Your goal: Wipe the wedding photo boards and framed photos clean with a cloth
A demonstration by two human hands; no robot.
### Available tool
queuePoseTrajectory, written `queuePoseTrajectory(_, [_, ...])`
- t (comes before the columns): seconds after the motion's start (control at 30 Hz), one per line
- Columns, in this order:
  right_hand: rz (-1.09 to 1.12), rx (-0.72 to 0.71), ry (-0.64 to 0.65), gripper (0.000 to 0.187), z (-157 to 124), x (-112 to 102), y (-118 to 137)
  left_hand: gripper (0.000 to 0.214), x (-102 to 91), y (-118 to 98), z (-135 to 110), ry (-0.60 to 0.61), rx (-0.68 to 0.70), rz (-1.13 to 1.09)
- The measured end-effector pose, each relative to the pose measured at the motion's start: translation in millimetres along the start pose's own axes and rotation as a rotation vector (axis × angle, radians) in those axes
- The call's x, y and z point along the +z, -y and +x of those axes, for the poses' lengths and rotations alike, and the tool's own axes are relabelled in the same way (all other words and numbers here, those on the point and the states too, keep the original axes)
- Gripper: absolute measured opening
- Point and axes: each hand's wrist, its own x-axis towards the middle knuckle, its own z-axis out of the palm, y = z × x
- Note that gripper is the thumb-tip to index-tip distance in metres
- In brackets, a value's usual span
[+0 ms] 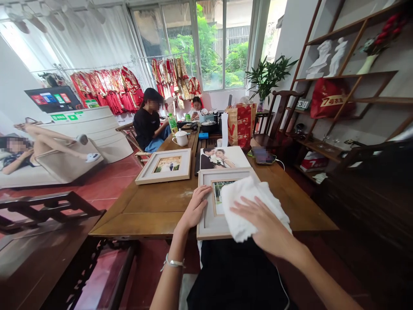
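A pale picture frame with a photo set in a wide mat lies at the table's near edge, slightly overhanging it. Around its left side curls my left hand, fingers resting on the rim. My right hand presses a white cloth onto the right part of this frame, fingers spread over the fabric. The cloth hides much of the photo and the frame's right side. Just behind lies a large print of a couple. To the left sits a second picture frame with its own photo.
The wooden table also bears a white teapot, a green bottle, a red-and-tan paper bag and a phone on a cable. A person in black sits at its far left. A dark chair stands nearby.
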Motion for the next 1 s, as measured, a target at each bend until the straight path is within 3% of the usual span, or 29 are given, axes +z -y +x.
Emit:
queuePoseTrajectory(0.13, [0.115,-0.016,-0.036,0.089,-43.1,-5.4,12.0,0.041,0.2,0.8,0.1,0.004,0.001,-0.013])
queuePoseTrajectory(0.23, [0.041,0.089,-0.171,0.076,-57.5,-9.3,-5.0,0.043,-0.1,0.4,0.3,0.013,0.001,-0.020])
queuePoseTrajectory(0.33, [-0.091,0.190,-0.284,0.070,-50.4,-9.6,-32.2,0.043,-0.4,-0.6,0.3,0.012,0.001,-0.019])
queuePoseTrajectory(0.43, [-0.137,0.218,-0.244,0.071,-22.5,-9.1,-57.1,0.043,-0.8,-2.2,0.6,0.014,0.010,-0.018])
queuePoseTrajectory(0.6, [-0.090,0.234,-0.041,0.069,55.9,-15.7,-73.0,0.043,-2.1,-4.8,1.6,0.031,0.013,-0.010])
queuePoseTrajectory(0.8, [-0.014,0.004,0.055,0.063,140.0,-14.4,-49.0,0.042,-3.6,-8.7,1.8,0.041,0.007,0.023])
queuePoseTrajectory(1.0, [0.034,-0.249,0.118,0.065,163.1,-3.5,-11.5,0.041,-0.8,-6.9,3.0,0.008,-0.018,0.042])
